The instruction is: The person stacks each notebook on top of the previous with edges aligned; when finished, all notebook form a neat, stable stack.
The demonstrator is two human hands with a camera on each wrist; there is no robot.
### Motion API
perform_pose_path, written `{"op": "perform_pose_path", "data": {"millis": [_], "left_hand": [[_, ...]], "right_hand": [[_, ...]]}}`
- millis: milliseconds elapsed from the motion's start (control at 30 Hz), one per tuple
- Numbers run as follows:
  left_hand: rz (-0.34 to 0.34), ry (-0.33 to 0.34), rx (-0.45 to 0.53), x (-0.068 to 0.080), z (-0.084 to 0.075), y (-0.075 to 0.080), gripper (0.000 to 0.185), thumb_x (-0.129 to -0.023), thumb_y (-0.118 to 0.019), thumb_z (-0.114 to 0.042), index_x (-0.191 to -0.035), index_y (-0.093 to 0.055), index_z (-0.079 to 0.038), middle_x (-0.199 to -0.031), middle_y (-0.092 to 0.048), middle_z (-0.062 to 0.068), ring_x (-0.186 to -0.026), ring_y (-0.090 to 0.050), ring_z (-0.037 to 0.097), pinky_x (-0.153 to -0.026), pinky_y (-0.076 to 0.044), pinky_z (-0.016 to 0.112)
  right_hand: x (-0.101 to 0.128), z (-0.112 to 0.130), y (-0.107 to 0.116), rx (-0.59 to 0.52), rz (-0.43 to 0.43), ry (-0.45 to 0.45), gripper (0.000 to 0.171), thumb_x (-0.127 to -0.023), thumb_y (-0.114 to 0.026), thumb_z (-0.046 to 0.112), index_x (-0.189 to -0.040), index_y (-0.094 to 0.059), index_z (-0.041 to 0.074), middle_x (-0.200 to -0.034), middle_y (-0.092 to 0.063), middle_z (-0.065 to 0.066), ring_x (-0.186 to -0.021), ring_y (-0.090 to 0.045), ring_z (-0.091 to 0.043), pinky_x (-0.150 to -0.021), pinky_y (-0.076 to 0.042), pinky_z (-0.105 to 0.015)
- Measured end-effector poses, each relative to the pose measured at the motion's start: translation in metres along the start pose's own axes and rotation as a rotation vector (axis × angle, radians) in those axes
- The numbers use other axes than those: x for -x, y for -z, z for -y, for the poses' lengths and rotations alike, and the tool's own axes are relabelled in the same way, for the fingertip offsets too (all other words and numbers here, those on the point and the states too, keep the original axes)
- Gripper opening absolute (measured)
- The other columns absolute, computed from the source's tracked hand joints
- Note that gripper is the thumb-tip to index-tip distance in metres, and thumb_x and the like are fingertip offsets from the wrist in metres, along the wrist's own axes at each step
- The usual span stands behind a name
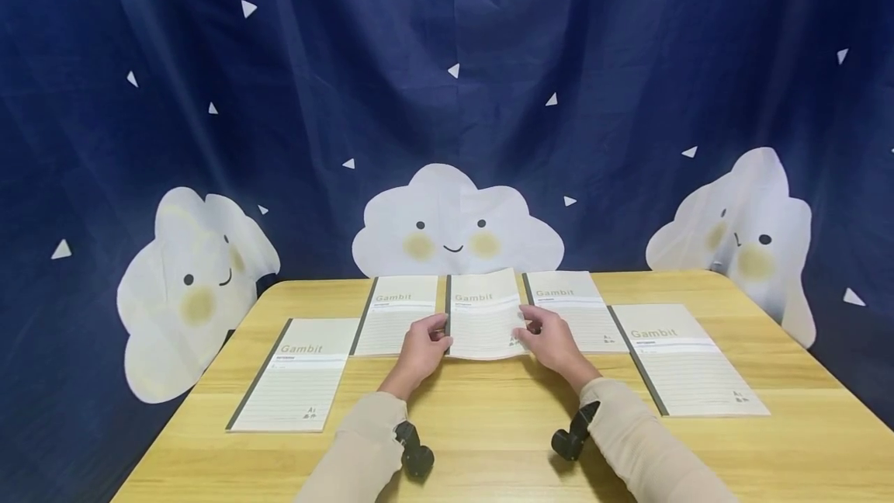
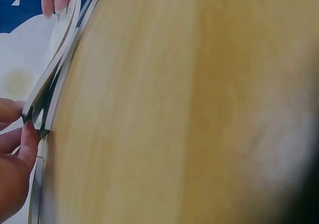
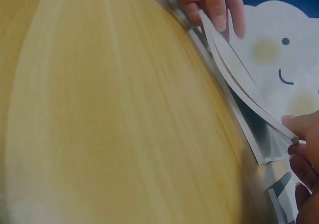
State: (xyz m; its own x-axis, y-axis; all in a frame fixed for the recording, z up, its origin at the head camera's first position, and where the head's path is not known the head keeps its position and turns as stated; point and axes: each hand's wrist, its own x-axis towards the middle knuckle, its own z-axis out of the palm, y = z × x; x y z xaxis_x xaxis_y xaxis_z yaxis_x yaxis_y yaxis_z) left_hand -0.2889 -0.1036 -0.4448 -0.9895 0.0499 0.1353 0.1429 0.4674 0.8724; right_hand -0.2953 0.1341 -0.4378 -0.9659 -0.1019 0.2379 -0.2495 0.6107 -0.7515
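Observation:
Both hands hold a pale notebook marked "Gambit" [image 1: 482,324] by its two sides at the middle of the table's far part. My left hand [image 1: 423,346] pinches the dark spine side between thumb and fingers, as the left wrist view shows. On the opposite side my right hand [image 1: 552,340] pinches the edge near the lower corner. The held notebook [image 3: 249,97] bows downward in its middle. Close beneath it lies another notebook [image 3: 244,127], mostly hidden in the head view.
Similar notebooks lie on the wooden table [image 1: 482,433]: one far left [image 1: 401,324], one near left [image 1: 293,379], one far right [image 1: 583,324] and one near right [image 1: 687,363]. A dark blue curtain [image 1: 489,115] with cloud faces hangs behind the table.

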Motion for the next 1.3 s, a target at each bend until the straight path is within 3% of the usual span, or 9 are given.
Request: {"op": "perform_pose_path", "data": {"millis": [167, 300, 400, 867, 1300], "left_hand": [[0.012, -0.056, -0.092, -0.005, 0.001, -0.001, 0.043, -0.087, -0.060, -0.001, -0.130, -0.053, 0.002, -0.124, -0.060, 0.019, -0.113, -0.056, 0.028, -0.095, -0.048, 0.042], [0.021, -0.086, -0.134, -0.010, 0.003, -0.001, 0.043, -0.087, -0.059, -0.001, -0.129, -0.054, 0.003, -0.125, -0.059, 0.021, -0.119, -0.053, 0.031, -0.100, -0.044, 0.044], [0.032, -0.090, -0.152, -0.012, 0.001, -0.002, 0.044, -0.086, -0.058, 0.000, -0.130, -0.053, 0.004, -0.127, -0.057, 0.022, -0.122, -0.051, 0.033, -0.102, -0.042, 0.044], [0.066, -0.094, -0.207, -0.013, -0.002, -0.005, 0.043, -0.089, -0.055, 0.000, -0.131, -0.051, 0.006, -0.128, -0.056, 0.024, -0.122, -0.050, 0.034, -0.100, -0.043, 0.044], [0.081, -0.069, -0.209, -0.012, -0.006, -0.004, 0.043, -0.089, -0.054, 0.001, -0.132, -0.049, 0.006, -0.129, -0.054, 0.025, -0.124, -0.048, 0.035, -0.100, -0.043, 0.044]], "right_hand": [[-0.004, -0.001, -0.002, 0.033, 0.006, -0.016, 0.049, -0.088, -0.064, 0.015, -0.133, -0.051, 0.002, -0.122, -0.060, -0.020, -0.108, -0.060, -0.032, -0.091, -0.049, -0.045], [-0.007, -0.002, -0.004, 0.081, -0.003, -0.016, 0.048, -0.088, -0.063, 0.018, -0.133, -0.052, 0.004, -0.123, -0.061, -0.018, -0.112, -0.058, -0.033, -0.099, -0.037, -0.054], [-0.008, -0.003, -0.004, 0.121, -0.010, -0.013, 0.048, -0.088, -0.063, 0.019, -0.132, -0.053, 0.004, -0.121, -0.062, -0.017, -0.113, -0.056, -0.035, -0.094, -0.030, -0.059], [-0.009, -0.005, -0.009, 0.209, -0.019, -0.047, 0.045, -0.088, -0.060, 0.022, -0.130, -0.056, 0.006, -0.128, -0.058, -0.016, -0.121, -0.049, -0.037, -0.084, -0.032, -0.053], [-0.008, -0.008, -0.012, 0.242, -0.009, -0.052, 0.043, -0.090, -0.058, 0.024, -0.131, -0.056, 0.008, -0.129, -0.057, -0.017, -0.122, -0.045, -0.039, -0.083, -0.030, -0.053]]}}
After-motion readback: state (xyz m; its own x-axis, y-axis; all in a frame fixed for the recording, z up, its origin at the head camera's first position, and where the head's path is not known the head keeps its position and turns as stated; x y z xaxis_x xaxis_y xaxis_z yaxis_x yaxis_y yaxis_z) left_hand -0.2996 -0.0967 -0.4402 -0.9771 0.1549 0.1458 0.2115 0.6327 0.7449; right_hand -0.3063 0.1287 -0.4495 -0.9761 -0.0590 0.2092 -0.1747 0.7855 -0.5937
